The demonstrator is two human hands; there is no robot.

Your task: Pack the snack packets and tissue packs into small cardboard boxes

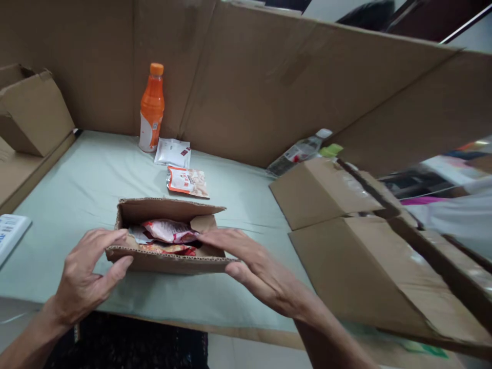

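A small open cardboard box [165,260] sits on the pale green table near its front edge. Red and white snack packets [169,231] lie inside it. My left hand [89,271] grips the box's left end, thumb on the near wall and fingers over the rim. My right hand [249,261] holds the right end, fingers reaching over the near flap into the box and thumb at the front corner. Two more snack packets lie behind the box: a red and white one [187,181] and a white one [172,152].
An orange drink bottle [151,108] stands at the back by the cardboard wall. A clear water bottle [298,152] lies at the right behind large flattened cartons [346,246]. Another open carton [31,113] is at the far left, a white item [9,233] at the left edge.
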